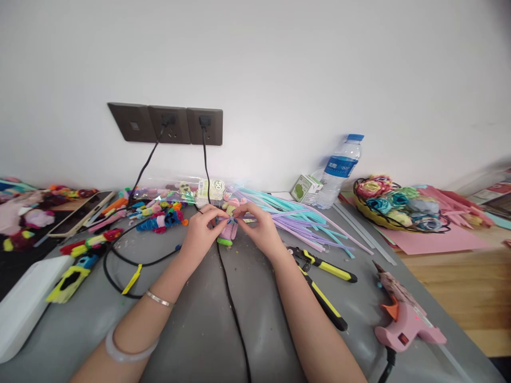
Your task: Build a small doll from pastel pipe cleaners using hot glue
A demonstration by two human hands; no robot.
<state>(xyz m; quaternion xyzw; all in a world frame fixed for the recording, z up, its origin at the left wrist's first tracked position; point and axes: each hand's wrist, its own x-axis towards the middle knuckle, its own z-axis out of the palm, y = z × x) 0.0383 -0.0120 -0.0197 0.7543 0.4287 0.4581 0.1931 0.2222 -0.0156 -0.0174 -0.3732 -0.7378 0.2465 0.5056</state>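
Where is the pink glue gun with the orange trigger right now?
In the head view, the pink glue gun lies at the lower right, on the grey tabletop, right of the yellow-and-black pliers.

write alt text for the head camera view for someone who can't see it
A person's left hand and right hand pinch a small fuzzy pink-and-green craft piece over a grey table. To the right lie pastel fuzzy sticks, yellow-and-black pliers and a pink glue gun; more colourful fuzzy pieces lie left.
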